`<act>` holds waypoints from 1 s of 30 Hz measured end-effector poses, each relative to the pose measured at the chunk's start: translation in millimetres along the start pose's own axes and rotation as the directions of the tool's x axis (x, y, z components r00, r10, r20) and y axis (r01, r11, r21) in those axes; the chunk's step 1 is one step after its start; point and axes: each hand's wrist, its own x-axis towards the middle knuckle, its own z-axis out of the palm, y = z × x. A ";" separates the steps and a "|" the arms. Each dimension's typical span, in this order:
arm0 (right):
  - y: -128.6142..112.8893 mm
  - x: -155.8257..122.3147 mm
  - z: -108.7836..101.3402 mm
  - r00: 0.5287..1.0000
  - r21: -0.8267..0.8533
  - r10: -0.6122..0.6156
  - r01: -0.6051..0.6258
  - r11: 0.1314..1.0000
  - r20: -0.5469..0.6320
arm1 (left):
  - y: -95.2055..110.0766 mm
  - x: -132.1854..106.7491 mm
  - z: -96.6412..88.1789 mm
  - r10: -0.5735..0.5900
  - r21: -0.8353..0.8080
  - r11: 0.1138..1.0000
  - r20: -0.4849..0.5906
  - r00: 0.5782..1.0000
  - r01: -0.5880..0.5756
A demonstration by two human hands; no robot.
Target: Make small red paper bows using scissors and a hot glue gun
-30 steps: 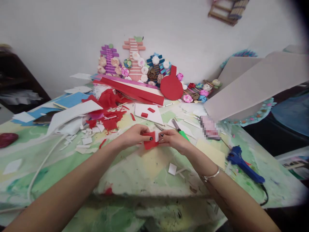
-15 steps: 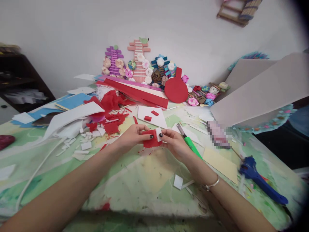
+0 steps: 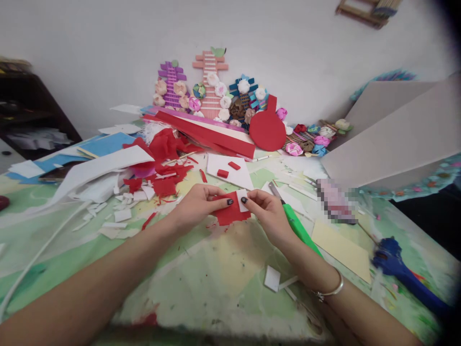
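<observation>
Between my hands is a small piece of red paper [image 3: 230,217], its lower edge ragged. A white rectangular piece [image 3: 242,203], perhaps foam board, lies against its right part. My left hand [image 3: 200,204] pinches the red paper from the left, thumb on top. On the other side, my right hand [image 3: 270,214] presses its thumb on the white piece, with fingers closed behind. Just beyond my hands, two small red blocks [image 3: 223,173] rest on a white board [image 3: 212,166]. A green utility knife [image 3: 299,228] lies partly behind my right forearm.
A blue glue gun [image 3: 399,266] lies at the right, near a cream card [image 3: 340,250]. Red scraps [image 3: 167,180] and white offcuts [image 3: 122,215] cover the left side. A red guitar-like cutout [image 3: 267,129] and flowered crafts lean at the back. A white cable [image 3: 43,257] crosses the left.
The red paper is now spread flatter and shows more below the white piece, which faces me more squarely. Both hands keep their hold. The whole view has shifted slightly.
</observation>
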 end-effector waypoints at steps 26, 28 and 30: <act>-9.6 -17.3 9.3 0.994 -0.150 -0.082 0.070 0.986 -0.076 | -21.1 -3.9 22.5 0.582 0.577 0.749 -0.338 0.739 -0.326; -10.8 -17.9 9.4 0.992 -0.154 -0.092 0.078 0.985 -0.082 | -22.6 -3.2 21.8 0.622 0.612 0.715 -0.336 0.707 -0.338; -12.1 -18.3 9.5 0.990 -0.154 -0.109 0.094 0.983 -0.086 | -24.7 -2.2 20.7 0.656 0.621 0.693 -0.336 0.675 -0.365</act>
